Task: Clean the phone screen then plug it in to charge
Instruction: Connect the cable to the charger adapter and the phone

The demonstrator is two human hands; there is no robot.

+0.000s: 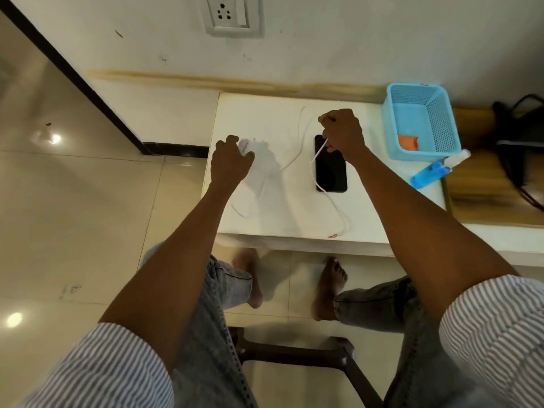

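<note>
A black phone (331,169) lies screen up on the white table (368,219). A white charging cable (329,198) loops across the tabletop and over the phone. My right hand (343,131) hovers over the phone's far end and pinches the cable. My left hand (232,159) grips the white charger adapter (244,145) on the left side of the table. A wall socket (232,14) sits high on the wall above the table.
A blue mesh basket (441,122) with an orange cloth (408,141) inside stands at the table's right back corner. A blue spray bottle (435,170) lies beside it. A dark bag (518,142) rests on a wooden surface further right. A brown stool (309,351) is under me.
</note>
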